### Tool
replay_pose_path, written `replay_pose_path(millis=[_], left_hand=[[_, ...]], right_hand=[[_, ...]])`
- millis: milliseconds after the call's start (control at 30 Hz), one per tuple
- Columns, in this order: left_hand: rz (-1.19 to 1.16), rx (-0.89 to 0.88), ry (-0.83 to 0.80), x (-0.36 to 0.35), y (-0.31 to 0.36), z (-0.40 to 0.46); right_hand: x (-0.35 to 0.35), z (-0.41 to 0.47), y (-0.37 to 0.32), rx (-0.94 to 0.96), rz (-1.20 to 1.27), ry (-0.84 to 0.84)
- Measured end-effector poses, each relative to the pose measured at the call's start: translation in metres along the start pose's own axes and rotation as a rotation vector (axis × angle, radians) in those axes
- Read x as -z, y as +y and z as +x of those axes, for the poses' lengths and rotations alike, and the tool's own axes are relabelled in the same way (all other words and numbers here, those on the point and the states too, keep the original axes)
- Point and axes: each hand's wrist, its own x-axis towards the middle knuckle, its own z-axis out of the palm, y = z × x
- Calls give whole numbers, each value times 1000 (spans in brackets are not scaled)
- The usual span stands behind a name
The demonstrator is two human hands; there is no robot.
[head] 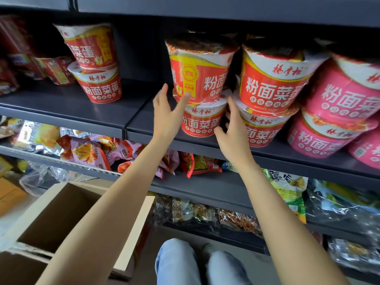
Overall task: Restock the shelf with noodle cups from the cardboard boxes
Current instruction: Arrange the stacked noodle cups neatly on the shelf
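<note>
On the dark shelf (86, 112) a red noodle cup (203, 75) stands stacked on a second red cup (202, 122). My left hand (166, 112) is beside the stack's left, fingers straight, one fingertip touching the upper cup's lower wall. My right hand (232, 128) sits at the lower cup's right side, fingers loosely bent between it and the neighbouring red stack (269, 85). Another red stack of two cups (96, 79) stands further left. An open cardboard box (61, 214) lies below my left forearm; its visible inside looks empty.
Pink noodle cups (341, 103) fill the shelf's right end. Snack bags (88, 151) crowd the shelf below, more bags (287, 190) lower right. Bare shelf lies between the two red stacks. My knees in jeans (185, 264) are at the bottom.
</note>
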Motion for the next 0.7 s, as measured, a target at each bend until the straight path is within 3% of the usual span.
replay_pose_path(millis=[100, 167, 267, 467, 700], left_hand=[[-102, -105, 89, 13, 6, 7], [-116, -137, 37, 16, 12, 11], [-100, -152, -66, 13, 20, 14], [-111, -136, -93, 9, 26, 11], [-63, -106, -285, 16, 30, 37]], right_hand=[[11, -9, -11, 131, -195, 96], [15, -5, -21, 182, -182, 125], [8, 20, -26, 93, -169, 41], [-13, 38, -21, 73, 19, -6], [-10, -15, -43, 149, -172, 20]])
